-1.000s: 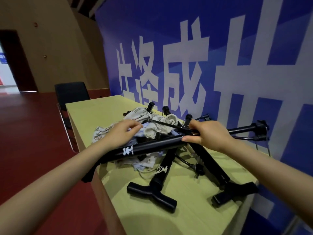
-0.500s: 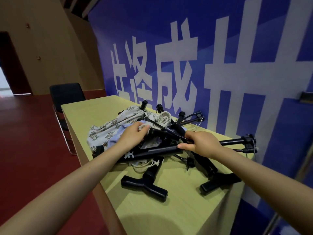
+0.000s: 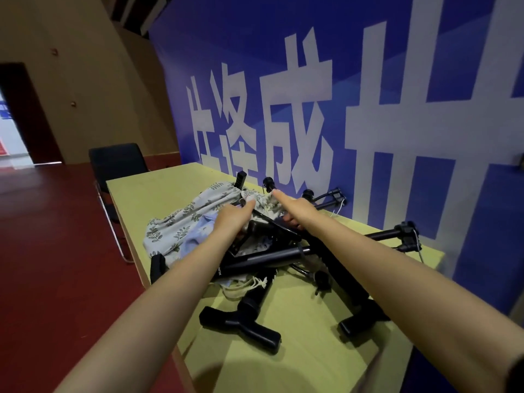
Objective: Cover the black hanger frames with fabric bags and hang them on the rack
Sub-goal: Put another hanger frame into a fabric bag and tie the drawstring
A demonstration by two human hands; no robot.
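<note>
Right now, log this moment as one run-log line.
stage: sorting pile | left hand: on leaf-print bag | right hand: reaching over black frames, grip unclear | table | hung: none visible

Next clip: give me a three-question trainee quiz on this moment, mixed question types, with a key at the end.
1. True or false: the leaf-print fabric bag lies on the table.
2. Which of the hands reaches farther toward the blue wall banner? A) left hand B) right hand
3. Fill in: the T-shaped black rack foot nearest the camera rests on the ____.

Key
1. True; it is spread on the tabletop under the black rods.
2. B; its pointing finger extends past the left hand.
3. Table.
</note>
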